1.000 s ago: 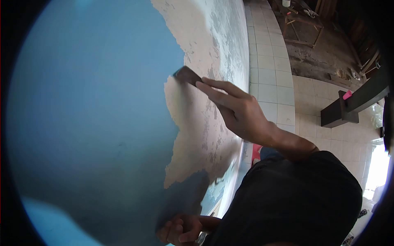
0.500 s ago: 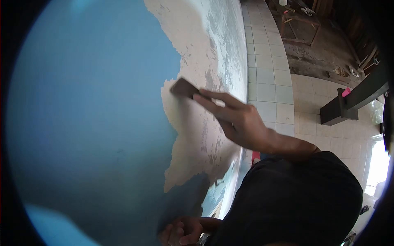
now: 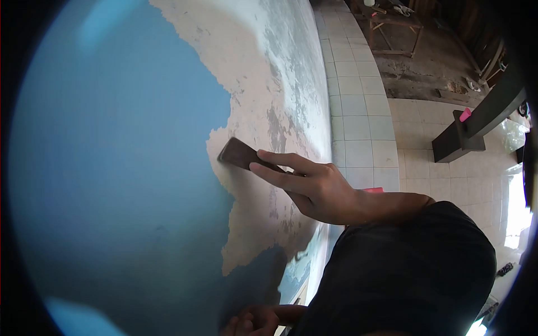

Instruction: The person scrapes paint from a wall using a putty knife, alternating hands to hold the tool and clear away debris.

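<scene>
Near mid-frame, the right hand (image 3: 319, 190) grips a dark flat tool (image 3: 240, 153) over the patchy blue wall (image 3: 129, 140); bottom centre, the left hand (image 3: 255, 321) curls, contents unclear.

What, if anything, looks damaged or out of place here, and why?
The wall stands out: its blue paint stops at a ragged edge, baring a pale, grey-blotched patch where the right hand holds a dark flat tool. That broken surface looks odd beside the smooth blue paint.

A plain black top (image 3: 403, 274) is worn, leaving the right forearm (image 3: 389, 206) bare.
</scene>
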Demonstrator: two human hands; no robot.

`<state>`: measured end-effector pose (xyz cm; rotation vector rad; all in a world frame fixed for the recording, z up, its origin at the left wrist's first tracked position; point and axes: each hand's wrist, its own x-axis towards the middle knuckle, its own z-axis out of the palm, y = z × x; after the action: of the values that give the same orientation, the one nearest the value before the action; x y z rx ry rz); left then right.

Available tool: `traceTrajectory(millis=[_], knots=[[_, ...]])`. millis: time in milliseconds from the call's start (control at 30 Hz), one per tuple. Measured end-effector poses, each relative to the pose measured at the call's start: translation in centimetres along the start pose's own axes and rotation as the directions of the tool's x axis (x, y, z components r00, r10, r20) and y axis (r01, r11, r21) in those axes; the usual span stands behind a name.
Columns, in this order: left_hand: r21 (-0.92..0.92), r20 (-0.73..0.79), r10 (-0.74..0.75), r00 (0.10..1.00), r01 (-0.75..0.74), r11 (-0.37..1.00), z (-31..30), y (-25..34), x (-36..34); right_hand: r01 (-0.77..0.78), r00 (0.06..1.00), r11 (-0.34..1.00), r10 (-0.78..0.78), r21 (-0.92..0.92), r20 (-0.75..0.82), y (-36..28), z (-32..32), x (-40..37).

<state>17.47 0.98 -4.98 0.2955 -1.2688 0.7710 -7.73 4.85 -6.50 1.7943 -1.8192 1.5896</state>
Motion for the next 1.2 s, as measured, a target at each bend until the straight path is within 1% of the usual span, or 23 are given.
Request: traceTrajectory(millis=[67, 133, 167, 233, 267, 367, 400, 467, 533, 567, 633, 667, 767, 800, 867, 933, 1033, 1100, 1133, 1200], knots=[[0.001, 0.054, 0.024, 0.998, -0.025, 1.0, -1.0, -0.7, -0.3, -0.004, 1.0, 1.0, 0.004, -0.015, -0.005, 0.3, -0.2, 0.4], [-0.047, -0.006, 0.069, 0.998, -0.069, 0.997, -2.5, -2.8, -1.9, -0.043, 0.999, 0.999, 0.042, -0.03, -0.025, 1.0, -0.2, 1.5], [-0.069, -0.046, 0.091, 0.995, -0.094, 0.993, -2.7, -3.5, -2.3, -0.035, 0.999, 0.999, 0.035, -0.021, -0.035, 0.8, -0.1, 1.3], [-0.079, -0.061, 0.113, 0.992, -0.117, 0.99, -3.0, -3.9, -2.9, -0.007, 0.998, 1.0, 0.006, -0.006, -0.062, 0.2, 0.3, 0.6], [-0.081, -0.065, 0.123, 0.99, -0.128, 0.989, -3.0, -3.9, -3.0, -0.002, 0.999, 1.0, 0.003, 0.018, -0.036, -0.1, 0.1, 0.2], [-0.007, -0.025, 0.056, 0.998, -0.056, 0.998, -1.0, -1.3, -1.0, -0.038, 0.999, 0.999, 0.039, 0.017, -0.031, 0.5, -0.1, 0.9], [0.0, -0.022, 0.059, 0.998, -0.059, 0.998, -1.1, -1.1, -0.8, -0.045, 0.998, 0.999, 0.047, 0.027, -0.052, 0.9, -0.4, 1.6], [0.014, -0.036, 0.062, 0.997, -0.062, 0.998, -0.8, -1.0, -0.6, -0.072, 0.997, 0.996, 0.074, 0.05, -0.027, 0.0, -0.3, 1.3], [-0.091, -0.042, 0.064, 0.997, -0.068, 0.994, -1.2, -1.5, -0.9, -0.084, 0.996, 0.993, 0.084, 0.083, 0.013, -0.9, -0.6, 0.7], [-0.143, -0.051, 0.063, 0.997, -0.07, 0.987, -1.0, -1.5, -1.0, -0.043, 0.999, 0.998, 0.043, 0.041, -0.013, -0.3, -0.6, 1.0], [0.027, 0.015, 0.036, 0.999, -0.037, 0.999, -1.5, -1.3, -0.8, 0.007, 0.999, 1.0, -0.008, -0.03, -0.049, 0.5, -0.3, 1.0], [0.113, 0.059, 0.016, 0.998, -0.023, 0.993, -2.0, -1.0, -0.6, -0.034, 0.997, 0.999, 0.033, -0.01, -0.063, 0.7, -0.3, 1.5], [0.1, 0.061, 0.038, 0.997, -0.044, 0.994, -2.2, -1.2, -0.7, -0.039, 0.998, 0.999, 0.039, -0.006, -0.05, 0.0, 0.0, 0.9], [0.134, 0.09, 0.005, 0.996, -0.017, 0.991, -2.2, -0.8, -0.5, 0.016, 0.995, 1.0, -0.015, 0.006, -0.097, -0.1, 0.5, 0.7], [0.14, 0.058, -0.002, 0.998, -0.006, 0.99, -1.9, -0.7, -0.7, 0.011, 0.998, 1.0, -0.013, -0.026, -0.068, 0.3, -0.1, 1.2], [0.14, 0.073, -0.001, 0.997, -0.01, 0.99, -2.2, -0.8, -0.6, -0.027, 0.999, 0.999, 0.026, -0.044, -0.022, 0.0, -0.3, 1.1], [0.144, 0.09, 0.017, 0.996, -0.03, 0.989, -2.1, -0.8, -0.3, -0.106, 0.994, 0.993, 0.106, 0.053, 0.004, -1.3, -0.6, 1.0], [0.163, 0.07, 0.039, 0.997, -0.05, 0.985, -1.6, -0.7, -0.2, -0.093, 0.996, 0.994, 0.092, 0.06, 0.017, -1.4, -0.6, 0.9], [0.143, 0.075, 0.039, 0.996, -0.05, 0.988, -1.5, -0.6, -0.3, -0.092, 0.995, 0.994, 0.09, 0.065, 0.036, -1.4, -0.6, 0.6], [0.122, 0.09, 0.024, 0.996, -0.035, 0.992, -1.7, -0.6, -0.5, -0.095, 0.995, 0.995, 0.095, 0.037, 0.006, -0.9, -0.3, 1.0]])
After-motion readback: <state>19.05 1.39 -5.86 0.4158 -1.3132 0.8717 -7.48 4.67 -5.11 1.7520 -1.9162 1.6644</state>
